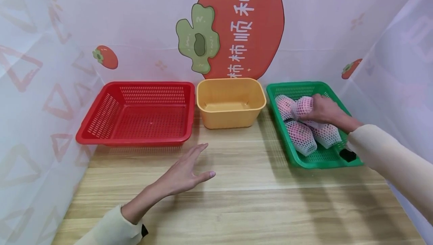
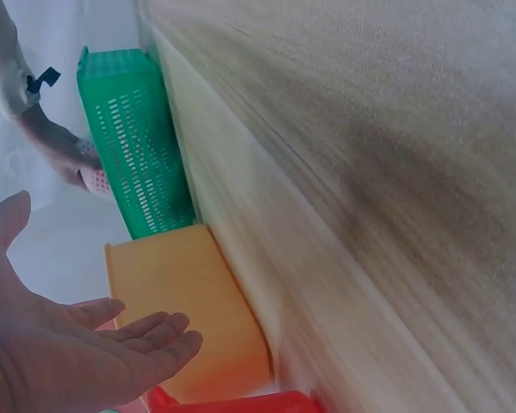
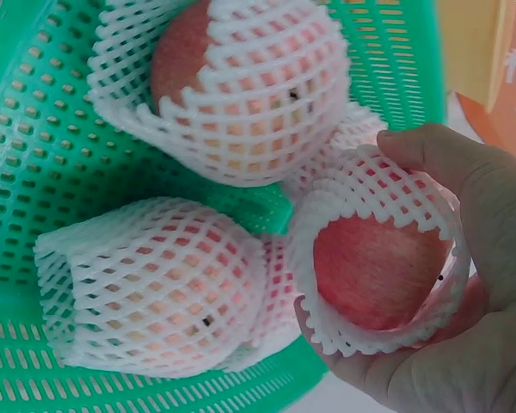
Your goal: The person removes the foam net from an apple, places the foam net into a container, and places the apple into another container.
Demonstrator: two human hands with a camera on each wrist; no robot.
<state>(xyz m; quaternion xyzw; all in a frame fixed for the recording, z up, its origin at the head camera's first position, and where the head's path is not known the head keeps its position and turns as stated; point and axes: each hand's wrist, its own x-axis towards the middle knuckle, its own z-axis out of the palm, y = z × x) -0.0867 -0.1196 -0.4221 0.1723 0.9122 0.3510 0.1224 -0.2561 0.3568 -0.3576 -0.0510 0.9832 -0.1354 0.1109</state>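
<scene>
My right hand (image 1: pixel 325 110) grips an apple (image 3: pixel 377 271) in a white foam net, thumb on one side and fingers on the other. It holds this apple above the green basket (image 1: pixel 306 165), at the basket's far side. Several more netted apples lie in there, among them a front one (image 1: pixel 300 136) and one (image 3: pixel 254 95) whose red skin shows at its net's opening. Over the table, in front of the red basket and yellow bin, my left hand (image 1: pixel 180 173) hovers with fingers extended and thumb apart. Nothing is in it, as the left wrist view also shows.
A red slotted basket (image 1: pixel 135 141) stands at the back left. Between the two baskets is a smaller yellow bin (image 1: pixel 230 120). All stand on a wood-grain table (image 1: pixel 243 207), with a printed fabric backdrop (image 1: pixel 142 34) behind and white sheets at both sides.
</scene>
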